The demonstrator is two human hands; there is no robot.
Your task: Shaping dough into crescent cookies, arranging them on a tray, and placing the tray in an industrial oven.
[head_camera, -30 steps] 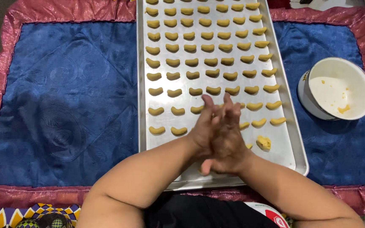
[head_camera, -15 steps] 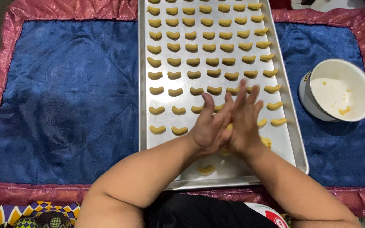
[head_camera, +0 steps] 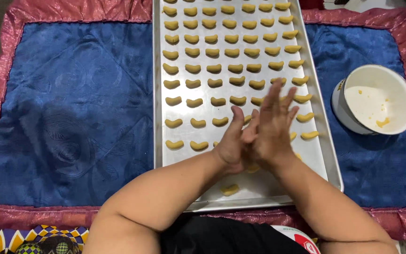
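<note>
Dough is the whole story here: soft, yellow, light stuff that dents the second you squeeze it. The left hand (head_camera: 233, 146) and right hand (head_camera: 273, 129) are pressed palm to palm over the near end of the metal baking tray (head_camera: 158, 113), fingers straight and a bit fanned. A bit of yellow peeks out at the heel of the palms, so I'd guess there's a dough piece (head_camera: 252, 168) caught between them, though most of it is hidden and I can't tell its shape.

The rows of shaped crescents (head_camera: 214, 61) fill the tray from the far end down to the hands, each one apart from its neighbours. One loose crescent (head_camera: 230, 189) sits alone near the front rim, just below the wrists.

Handling-wise I'd say these are fragile and a little tacky, no stiffness at all. Best taken with fingertips at the thick middle, lightly, since the thin ends look like they'd bend or tear.

Off to the right, on the blue cloth (head_camera: 71, 117), there's a white bowl (head_camera: 353, 117), nearly scraped out, only a few yellow smears left inside.
</note>
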